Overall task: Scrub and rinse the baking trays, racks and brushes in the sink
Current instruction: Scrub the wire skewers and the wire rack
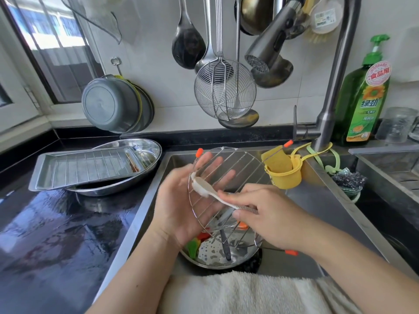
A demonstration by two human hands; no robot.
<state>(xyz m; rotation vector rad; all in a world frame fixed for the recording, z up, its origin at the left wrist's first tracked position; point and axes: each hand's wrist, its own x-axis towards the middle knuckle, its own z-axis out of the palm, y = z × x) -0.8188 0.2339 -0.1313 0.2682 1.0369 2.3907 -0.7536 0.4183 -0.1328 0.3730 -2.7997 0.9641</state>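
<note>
Here the round wire rack (235, 177) stands tilted over the sink (317, 209), its face turned toward the person, its orange-capped feet poking out at the upper rim and at the lower right. The left hand (188, 198) backs it from behind: fingers straight and spread, flat against the far side of the wires, with the rack's left edge running across the palm. It looks like support more than a grasp, though how the thumb sits on the rim I cannot tell.

The right hand (267, 214) is clamped on the handle of a small white scrubbing brush (210, 191), fingers curled round it. The brush's long axis runs from that hand up and to the left, so its head lies on the wires near the rack's left rim, right over the left palm. The wires run slantwise, lower left to upper right, so the brush lies across them.

That, I judge, is what the next stroke turns on: the right hand does the moving, and the head travels over the wires while the left palm takes the push from behind.

Below the rack a steel basin (215, 254) sits in the sink holding utensils. A rectangular baking tray (74, 168) with a rack inside rests on an oval steel dish (149, 148) on the wet counter to the left, well apart from both hands.
</note>
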